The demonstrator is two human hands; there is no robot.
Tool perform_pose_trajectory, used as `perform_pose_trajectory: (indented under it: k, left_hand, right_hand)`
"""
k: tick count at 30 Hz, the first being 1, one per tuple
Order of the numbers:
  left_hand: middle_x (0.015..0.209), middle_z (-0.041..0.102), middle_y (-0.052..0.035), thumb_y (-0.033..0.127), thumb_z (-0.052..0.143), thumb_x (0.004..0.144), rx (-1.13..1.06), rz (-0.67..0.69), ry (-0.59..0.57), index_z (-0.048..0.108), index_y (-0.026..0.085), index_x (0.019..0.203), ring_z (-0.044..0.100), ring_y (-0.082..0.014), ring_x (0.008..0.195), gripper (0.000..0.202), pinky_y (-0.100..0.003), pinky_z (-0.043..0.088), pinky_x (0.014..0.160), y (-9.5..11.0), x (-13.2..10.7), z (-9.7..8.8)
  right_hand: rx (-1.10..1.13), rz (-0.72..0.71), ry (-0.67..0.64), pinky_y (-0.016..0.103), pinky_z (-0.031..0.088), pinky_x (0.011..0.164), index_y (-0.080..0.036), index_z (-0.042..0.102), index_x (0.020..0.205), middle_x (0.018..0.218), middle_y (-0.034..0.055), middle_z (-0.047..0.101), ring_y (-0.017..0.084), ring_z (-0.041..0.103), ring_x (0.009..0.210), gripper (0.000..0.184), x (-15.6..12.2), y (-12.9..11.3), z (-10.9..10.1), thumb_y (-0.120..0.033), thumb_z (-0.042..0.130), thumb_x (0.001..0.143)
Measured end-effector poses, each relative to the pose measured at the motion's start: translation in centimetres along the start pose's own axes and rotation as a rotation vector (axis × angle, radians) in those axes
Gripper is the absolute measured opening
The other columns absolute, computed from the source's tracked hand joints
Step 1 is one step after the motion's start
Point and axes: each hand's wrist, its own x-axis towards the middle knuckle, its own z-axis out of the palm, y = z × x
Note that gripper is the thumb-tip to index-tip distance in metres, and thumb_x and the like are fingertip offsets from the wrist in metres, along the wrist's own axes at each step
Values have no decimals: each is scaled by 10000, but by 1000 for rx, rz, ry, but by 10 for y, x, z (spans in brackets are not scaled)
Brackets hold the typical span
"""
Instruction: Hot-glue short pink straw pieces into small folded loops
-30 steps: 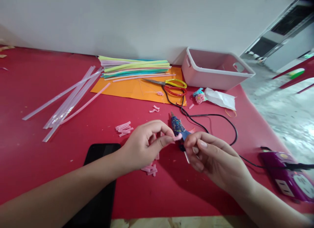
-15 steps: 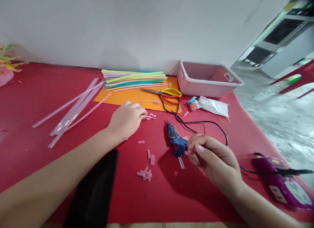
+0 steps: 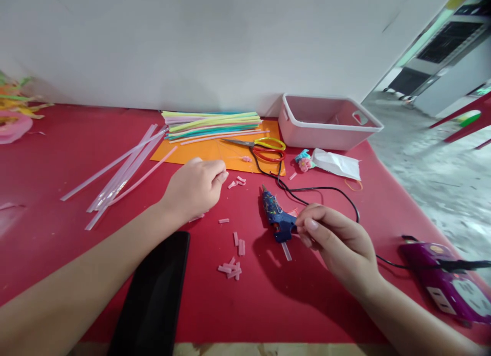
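Observation:
My left hand (image 3: 199, 187) is closed, its fingertips curled under and hidden; anything in them cannot be made out. Just right of it lie small pink folded strip pieces (image 3: 237, 182) on the red table. Thumb and fingers pinched together, my right hand (image 3: 339, 238) is beside the handle of a blue glue gun (image 3: 278, 215). Whatever the pinch holds, if anything, is too small to see. From the back of the gun sticks a clear glue stick (image 3: 286, 251). Several short pink cut pieces (image 3: 231, 268) lie between the hands, towards the front edge.
Pipe cleaners (image 3: 215, 125) and scissors (image 3: 264, 147) lie on an orange sheet (image 3: 199, 152). A pink basket (image 3: 326, 133) stands behind. Glue sticks (image 3: 123, 172) lie left, a black phone-like slab (image 3: 153, 294) in front. A black cord (image 3: 322, 188) runs near a purple power strip (image 3: 441, 279).
My left hand has drawn back slightly from the small pink folded pieces, which now lie uncovered and a little apart. The right hand stays pinched beside the glue gun. The view has shifted slightly.

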Motion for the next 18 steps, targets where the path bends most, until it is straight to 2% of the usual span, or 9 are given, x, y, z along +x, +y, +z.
perform_pose_trajectory:
  k: [2, 4, 6, 8, 11, 14, 18]
  left_hand:
    - [676, 621, -51, 344, 456, 993, -2, -13, -62, 558, 202, 696, 569, -231, 706, 345, -322, 315, 568, 5, -11, -5]
    - [682, 597, -43, 423, 461, 997, -39, 23, -178, 520, 200, 644, 575, -227, 734, 422, -319, 346, 594, 8, -23, -7]
    - [820, 640, -46, 397, 558, 959, -88, 40, -300, 587, 194, 750, 598, -230, 811, 293, -328, 409, 680, 9, -34, -6]
    - [937, 662, -59, 284, 573, 954, -134, 58, -380, 635, 189, 888, 607, -242, 890, 131, -350, 438, 756, 8, -42, -3]
    - [946, 658, -71, 181, 533, 955, -126, 21, -400, 645, 184, 877, 593, -261, 913, 136, -391, 449, 809, 9, -48, 2]
    - [923, 645, -83, 150, 501, 957, -123, -5, -383, 623, 174, 843, 578, -269, 889, 169, -414, 448, 807, 14, -50, 3]
    - [895, 650, -59, 146, 482, 968, -288, -37, -232, 581, 177, 872, 576, -247, 872, 141, -398, 443, 798, 29, -49, 0]
  right_hand:
    - [-76, -48, 7, 247, 399, 574, -211, 675, 816, 795, 12, 593, 105, 508, 643, 183, 1, 1, -2, -326, 618, 947]
    - [-145, -109, -4, 240, 421, 590, -212, 671, 819, 788, 12, 600, 109, 522, 654, 182, 2, 1, -3, -311, 602, 955]
    - [-196, -160, -27, 232, 438, 597, -215, 666, 834, 782, 9, 606, 109, 534, 655, 175, 3, 2, -3, -293, 581, 966]
    - [-234, -192, -44, 220, 451, 603, -220, 660, 843, 778, 4, 607, 106, 548, 663, 169, 3, 3, -2, -274, 566, 973]
    - [-277, -239, -47, 202, 459, 607, -223, 647, 834, 747, -8, 592, 99, 559, 670, 168, 4, 2, -1, -247, 559, 976]
    - [-317, -279, -44, 193, 465, 606, -224, 640, 840, 735, -15, 588, 96, 568, 677, 162, 5, 1, 0, -228, 552, 976]
    - [-410, -334, -53, 191, 480, 630, -223, 637, 866, 746, -17, 604, 90, 580, 682, 147, 5, 1, 1, -194, 543, 975]
